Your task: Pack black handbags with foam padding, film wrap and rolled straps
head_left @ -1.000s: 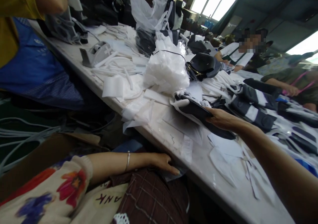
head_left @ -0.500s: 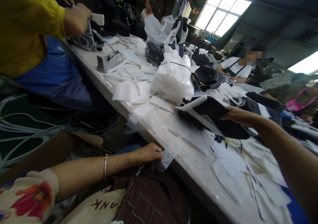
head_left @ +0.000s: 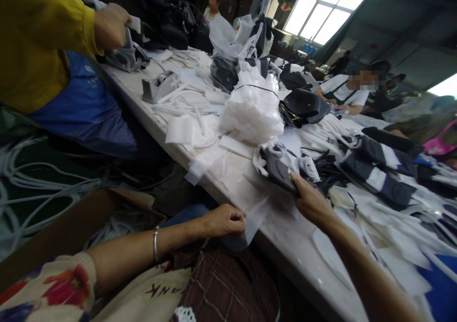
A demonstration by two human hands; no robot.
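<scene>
1. Held in the right hand, thumb on top and fingers curled beneath: a flat black bag with a smooth surface, tilted over the near side of the long pale table. Whether resting on it or lifted just clear, cannot tell.
2. Closed into a loose fist at the table edge: the left hand, grip shut around a thin, clear plastic sheet, hanging partly over the edge.
3. Judging by how things lie, in mid-handling: bag not yet let go, sheet not yet spread flat, no contact visible between the two. White padding visible at the bag's far end; too blurred to tell whether loose or fastened.
4. Further right on the table, lying side by side: black bags with white bands, apparently further along than the one in hand.
5. Close beyond the held bag, blocking reach across: a bulky bundle of crinkled white plastic, tied with a dark cord. Just left of it, a flat white foam strip and a square white foam sheet.
6. Working at the far left: a yellow-sleeved co-worker, well apart from both hands.
7. Below the table: a brown cardboard box near the left forearm.
</scene>
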